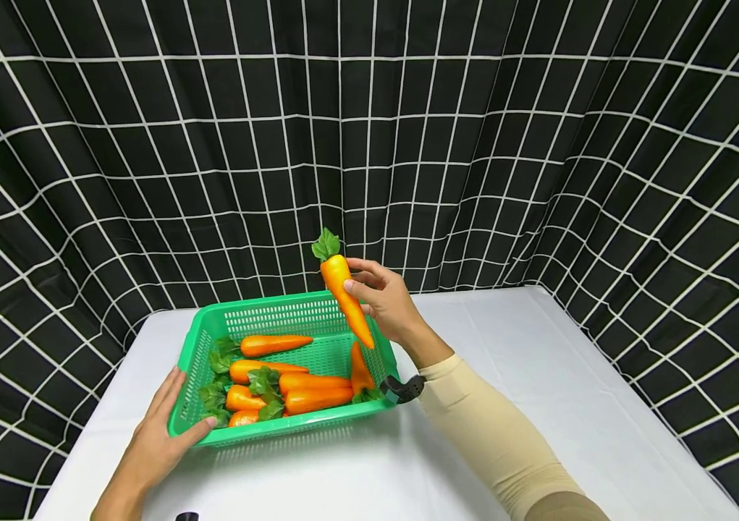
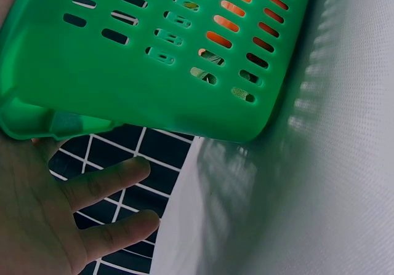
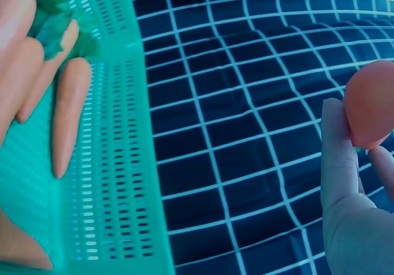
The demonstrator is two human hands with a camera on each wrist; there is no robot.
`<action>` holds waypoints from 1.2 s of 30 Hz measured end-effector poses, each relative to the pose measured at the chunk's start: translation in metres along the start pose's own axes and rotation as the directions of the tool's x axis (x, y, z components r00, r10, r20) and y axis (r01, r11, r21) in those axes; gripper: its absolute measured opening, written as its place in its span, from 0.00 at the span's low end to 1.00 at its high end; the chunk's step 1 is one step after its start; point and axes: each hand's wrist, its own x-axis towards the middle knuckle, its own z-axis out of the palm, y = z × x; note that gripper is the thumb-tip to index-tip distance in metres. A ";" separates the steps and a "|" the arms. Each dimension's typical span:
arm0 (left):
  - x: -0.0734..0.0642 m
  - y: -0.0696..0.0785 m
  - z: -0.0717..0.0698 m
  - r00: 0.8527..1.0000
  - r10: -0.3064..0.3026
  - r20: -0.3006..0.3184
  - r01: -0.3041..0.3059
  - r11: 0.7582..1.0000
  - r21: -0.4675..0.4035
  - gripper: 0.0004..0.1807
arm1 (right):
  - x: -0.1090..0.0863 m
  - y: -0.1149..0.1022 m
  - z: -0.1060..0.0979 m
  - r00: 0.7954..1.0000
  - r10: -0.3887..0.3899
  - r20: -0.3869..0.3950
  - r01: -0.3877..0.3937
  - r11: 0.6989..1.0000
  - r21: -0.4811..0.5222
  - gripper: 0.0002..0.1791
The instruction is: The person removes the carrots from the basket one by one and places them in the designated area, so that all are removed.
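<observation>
My right hand [image 1: 394, 304] pinches a carrot [image 1: 345, 295] between thumb and fingers, above the far right part of a green basket [image 1: 278, 305]. Its leafy top points up and away, its tip down toward the basket's right side. In the right wrist view, the carrot's rounded end [image 3: 372, 103] shows beside the fingers. My left hand [image 1: 157, 438] rests on the basket's near left corner, thumb over the front rim. Its fingers lie straight along the left side; two stretch out spread below the rim in the left wrist view. Several carrots [image 1: 317, 400] with green leaves lie in the basket.
The basket stands on a white-covered table [image 1: 493, 325]. A black curtain with a white grid [image 1: 408, 145] surrounds the back and sides. A black band [image 1: 403, 389] shows by the right wrist. A small black object [image 1: 187, 517] shows at the bottom edge.
</observation>
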 end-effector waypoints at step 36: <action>0.001 0.001 0.000 1.000 -0.005 -0.002 0.005 0.999 0.036 0.48 | -0.007 -0.011 -0.050 0.956 -0.170 -0.241 0.140 0.980 -0.139 0.22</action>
